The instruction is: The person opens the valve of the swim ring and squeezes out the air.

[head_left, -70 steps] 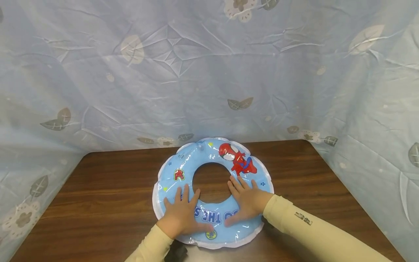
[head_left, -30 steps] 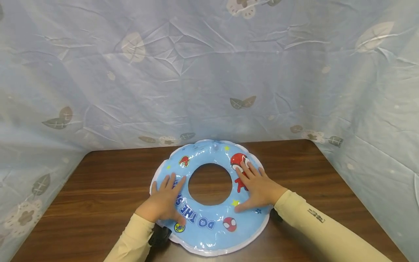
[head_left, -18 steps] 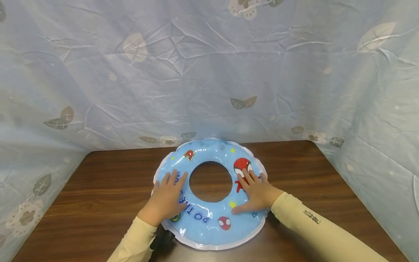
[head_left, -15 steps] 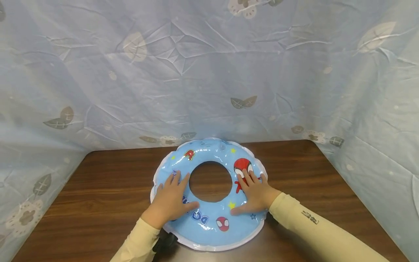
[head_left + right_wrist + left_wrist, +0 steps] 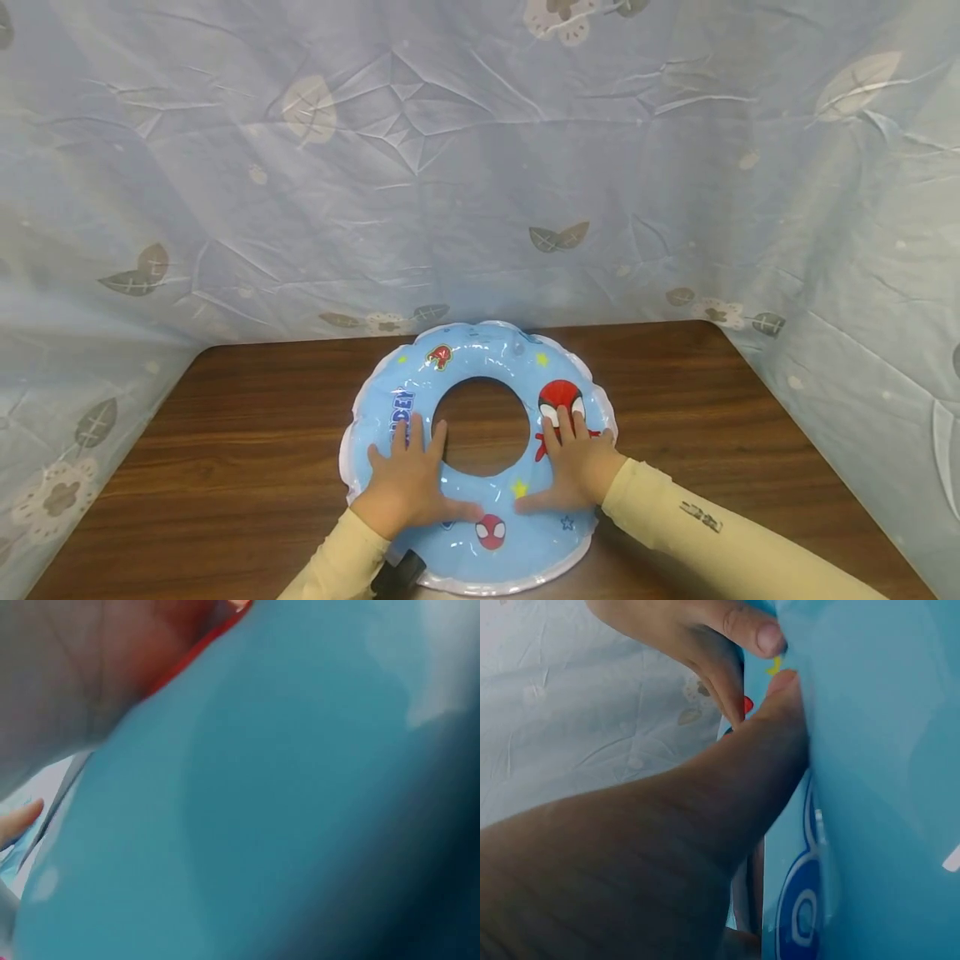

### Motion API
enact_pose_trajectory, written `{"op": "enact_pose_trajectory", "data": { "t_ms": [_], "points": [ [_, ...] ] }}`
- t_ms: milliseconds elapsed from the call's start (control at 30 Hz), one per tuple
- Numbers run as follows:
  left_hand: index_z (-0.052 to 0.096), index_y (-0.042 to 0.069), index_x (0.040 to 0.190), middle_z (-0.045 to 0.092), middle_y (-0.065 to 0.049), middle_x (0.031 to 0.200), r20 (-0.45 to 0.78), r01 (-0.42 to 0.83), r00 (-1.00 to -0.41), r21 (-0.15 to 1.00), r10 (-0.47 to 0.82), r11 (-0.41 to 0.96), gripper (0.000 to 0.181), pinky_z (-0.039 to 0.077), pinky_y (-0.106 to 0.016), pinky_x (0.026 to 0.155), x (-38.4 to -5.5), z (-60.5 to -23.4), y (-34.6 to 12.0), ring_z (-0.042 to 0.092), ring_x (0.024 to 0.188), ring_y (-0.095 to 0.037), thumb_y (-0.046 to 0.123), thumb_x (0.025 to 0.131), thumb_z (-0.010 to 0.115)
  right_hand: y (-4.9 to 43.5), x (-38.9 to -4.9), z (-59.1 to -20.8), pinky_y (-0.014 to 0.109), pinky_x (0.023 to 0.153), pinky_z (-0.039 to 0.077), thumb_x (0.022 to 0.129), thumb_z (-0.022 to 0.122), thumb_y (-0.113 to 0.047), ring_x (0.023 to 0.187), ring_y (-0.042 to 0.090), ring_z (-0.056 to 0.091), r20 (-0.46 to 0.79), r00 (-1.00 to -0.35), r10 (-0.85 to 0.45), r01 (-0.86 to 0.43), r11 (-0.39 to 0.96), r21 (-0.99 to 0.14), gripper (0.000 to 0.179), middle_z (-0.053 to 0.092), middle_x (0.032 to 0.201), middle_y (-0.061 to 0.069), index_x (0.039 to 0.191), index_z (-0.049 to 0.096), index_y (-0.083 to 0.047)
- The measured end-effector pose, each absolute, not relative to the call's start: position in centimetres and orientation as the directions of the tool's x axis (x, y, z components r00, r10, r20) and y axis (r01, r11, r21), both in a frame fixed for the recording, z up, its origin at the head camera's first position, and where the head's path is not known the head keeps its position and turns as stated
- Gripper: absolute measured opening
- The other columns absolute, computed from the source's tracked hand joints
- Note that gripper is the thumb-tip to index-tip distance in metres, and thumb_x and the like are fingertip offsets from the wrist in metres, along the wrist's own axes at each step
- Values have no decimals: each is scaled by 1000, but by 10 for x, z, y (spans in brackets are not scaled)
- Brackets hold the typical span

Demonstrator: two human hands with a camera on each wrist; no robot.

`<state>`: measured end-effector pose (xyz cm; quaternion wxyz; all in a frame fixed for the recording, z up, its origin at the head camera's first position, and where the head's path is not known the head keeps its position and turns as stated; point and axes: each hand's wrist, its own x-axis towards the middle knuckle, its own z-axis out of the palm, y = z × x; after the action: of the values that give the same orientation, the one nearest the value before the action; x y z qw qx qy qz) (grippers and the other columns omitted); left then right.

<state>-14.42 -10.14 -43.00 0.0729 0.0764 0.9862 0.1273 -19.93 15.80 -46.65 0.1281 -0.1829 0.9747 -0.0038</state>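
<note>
A light blue inflated swim ring (image 5: 525, 554) with a white scalloped edge lies flat on the table, printed with red cartoon figures, stars and lettering. My left hand (image 5: 412, 487) rests on its near left part with fingers spread, the thumb pointing right. On the right part lies my right hand (image 5: 573, 467), fingers spread over the red figure. In the left wrist view, the left hand (image 5: 705, 795) presses against the blue vinyl, its thumb tip close to the other hand's thumb. The right wrist view is mostly filled by the ring (image 5: 247, 810), below the right palm (image 5: 67, 667).
The dark brown wooden table (image 5: 225, 450) extends to both sides of the ring. Behind it hangs a pale blue-grey patterned cloth (image 5: 480, 183), continuing down both sides. A black wrist device (image 5: 401, 573) sits under the left wrist.
The ring has turned clockwise on the table, its printed lettering shifting from the near side to the left. Both hands have shifted along it, lately nearer each other and toward the near edge.
</note>
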Motion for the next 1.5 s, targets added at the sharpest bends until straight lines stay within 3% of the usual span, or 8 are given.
{"op": "enact_pose_trajectory", "data": {
  "t_ms": [167,433,667,867,1100,1500],
  "points": [
    [38,4,158,26,-34,163,-146,142,-972,262,184,955,132,23,-87,102,-146,-432,-104,23,149,-57,80,60,82,153,-187,-448,84,98,34,66,55,-97,151,52,25,-279,-891,-358,-359,932,-49,134,27,166,25,160,34,-3],
    [35,5,160,24,-33,164,-179,144,-965,243,191,959,137,22,-87,103,-147,-435,-106,22,150,-56,80,57,85,153,-171,-414,74,100,44,77,59,-86,148,54,31,-326,-857,-399,-368,917,-153,118,33,164,26,157,40,-3],
    [34,6,161,23,-34,164,-185,168,-960,223,211,960,138,22,-86,104,-149,-437,-105,21,150,-56,81,56,84,164,-190,-404,77,114,19,79,61,-83,154,50,19,-191,-824,-534,-495,841,-219,116,23,169,23,161,34,-4],
    [32,11,163,20,-30,167,-241,208,-936,208,256,956,139,18,-85,107,-147,-433,-105,17,153,-53,82,55,84,166,-211,-416,70,121,11,80,66,-78,157,48,7,-102,-790,-605,-578,790,-204,120,11,171,23,162,26,0],
    [30,14,164,19,-28,168,-269,223,-924,196,271,955,138,19,-83,109,-145,-430,-104,16,154,-52,81,55,84,168,-213,-419,70,121,11,78,66,-79,157,47,9,-175,-792,-585,-555,809,-195,121,11,171,23,162,27,-1],
    [31,15,163,21,-28,167,-280,258,-909,204,309,944,134,21,-82,109,-145,-424,-109,18,153,-52,84,60,79,169,-220,-421,66,123,6,77,63,-84,159,41,1,-375,-747,-549,-503,836,-220,126,1,174,14,166,15,-10]
  ]
}}
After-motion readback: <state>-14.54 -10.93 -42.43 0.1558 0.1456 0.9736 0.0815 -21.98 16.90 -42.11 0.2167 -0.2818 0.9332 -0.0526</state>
